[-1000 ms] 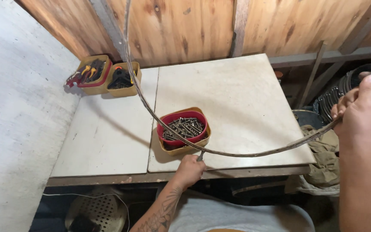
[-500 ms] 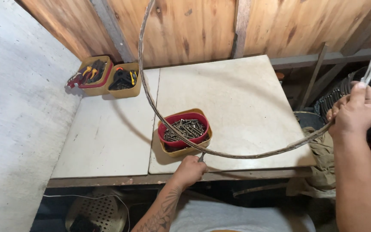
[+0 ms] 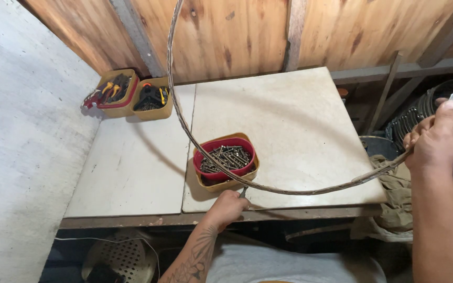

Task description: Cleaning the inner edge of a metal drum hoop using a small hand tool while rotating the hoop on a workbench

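While the right hand (image 3: 439, 139) is closed around a long, stiff twisted cable (image 3: 289, 191), the cable bows in a wide loop above the bench (image 3: 300, 120), rising past the wooden wall and returning to the same hand at upper right. The left hand (image 3: 227, 205) rests at the front edge of the bench, its grip clamped on a small metal piece too hidden to identify, just beside the red tub of screws (image 3: 225, 160). Two yellow trays of pliers (image 3: 132, 94) sit at the far left corner, well apart from both hands.
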